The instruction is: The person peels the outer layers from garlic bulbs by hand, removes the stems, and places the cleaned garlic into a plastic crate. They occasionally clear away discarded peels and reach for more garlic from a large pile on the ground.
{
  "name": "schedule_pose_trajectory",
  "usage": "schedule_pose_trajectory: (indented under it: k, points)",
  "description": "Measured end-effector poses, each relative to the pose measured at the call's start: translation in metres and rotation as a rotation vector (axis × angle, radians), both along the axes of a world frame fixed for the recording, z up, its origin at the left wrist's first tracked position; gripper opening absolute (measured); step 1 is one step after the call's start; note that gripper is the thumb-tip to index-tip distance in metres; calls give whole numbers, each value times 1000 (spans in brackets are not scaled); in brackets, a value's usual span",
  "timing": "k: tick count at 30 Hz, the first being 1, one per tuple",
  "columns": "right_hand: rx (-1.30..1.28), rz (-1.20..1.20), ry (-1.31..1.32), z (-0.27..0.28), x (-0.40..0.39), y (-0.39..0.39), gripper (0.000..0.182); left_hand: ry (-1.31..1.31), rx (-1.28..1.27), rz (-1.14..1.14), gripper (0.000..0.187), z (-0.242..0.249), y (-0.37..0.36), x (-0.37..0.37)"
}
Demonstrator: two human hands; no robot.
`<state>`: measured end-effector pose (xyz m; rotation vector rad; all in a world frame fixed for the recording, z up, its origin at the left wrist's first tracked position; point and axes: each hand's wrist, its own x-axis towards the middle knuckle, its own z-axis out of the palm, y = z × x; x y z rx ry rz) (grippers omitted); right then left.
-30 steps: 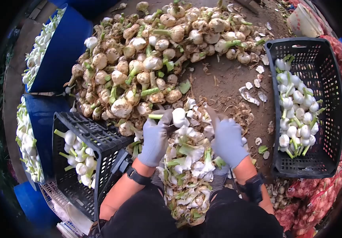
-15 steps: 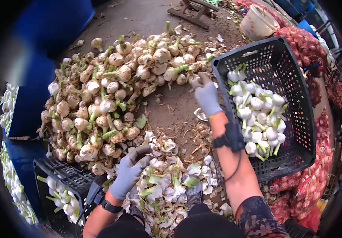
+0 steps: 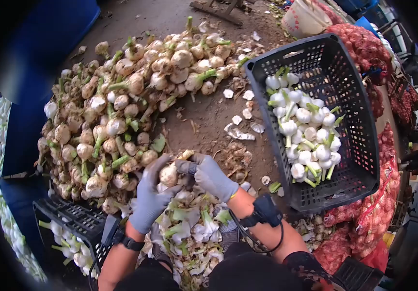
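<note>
In grey-white gloves, my two hands meet over the near edge of the heap. My left hand (image 3: 150,194) is closed round a dirty garlic bulb (image 3: 168,175). My right hand (image 3: 210,175) is closed at the bulb's right and upper side, its thumb and fingers by a pale yellowish piece that looks like the stem; part of this grip is hidden. Loose garlic skins (image 3: 194,223) lie below my hands, between my legs. Just beyond them spreads a large heap of unpeeled garlic (image 3: 107,126) with green stems.
On the right, a black crate (image 3: 354,160) holds clean white garlic bulbs (image 3: 310,131). Another black crate (image 3: 68,213) with white garlic stands at lower left, near blue bins (image 3: 27,136). Red net sacks (image 3: 378,194) line the right side. A whitish bucket (image 3: 306,19) stands at the back.
My right hand has come back from the heap's right end toward me, meeting my left hand. My left hand, open before, now holds a garlic bulb. The view has shifted slightly.
</note>
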<state>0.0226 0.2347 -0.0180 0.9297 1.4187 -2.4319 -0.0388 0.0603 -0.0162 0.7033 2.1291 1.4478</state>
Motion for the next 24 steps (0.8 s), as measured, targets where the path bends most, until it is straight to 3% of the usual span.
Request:
schedule_pose_trajectory:
  k: [3, 5, 6, 9, 11, 13, 14, 15, 18, 19, 21, 22, 24]
  points:
    - [132, 110, 73, 19, 17, -12, 30, -105, -26, -48, 73, 9, -8, 9]
    - [315, 263, 30, 28, 20, -15, 34, -43, -39, -66, 74, 13, -11, 16]
    - [299, 326, -113, 32, 19, -14, 32, 8, -52, -71, 77, 13, -15, 18]
    - [216, 252, -57, 33, 21, -27, 31, -242, 112, 5, 73, 12, -27, 16]
    - [280, 274, 6, 38, 23, -36, 26, -574, 250, 101, 72, 20, -32, 19]
    - [336, 268, -25, 37, 26, -40, 20, -553, 247, 66, 80, 18, -41, 19]
    - [707, 332, 125, 7, 34, -39, 14, -783, 315, 63, 79, 23, -45, 18]
    - [700, 330, 126, 7, 36, -42, 14, -1016, 384, 57, 79, 25, -46, 18]
    - [1181, 308, 244, 18, 45, -49, 21, -1131, 546, 65, 82, 22, -43, 22]
    - [1180, 310, 247, 13, 45, -50, 21, -1197, 588, 53, 86, 24, -40, 20]
    - [665, 54, 455, 5, 41, -52, 25, -1183, 526, 83, 83, 29, -39, 21]
    - [385, 217, 194, 22, 44, -40, 29, -1029, 359, 40, 81, 29, -37, 25]
    - [264, 188, 140, 14, 44, -38, 28, -782, 156, -2, 76, 36, -34, 25]
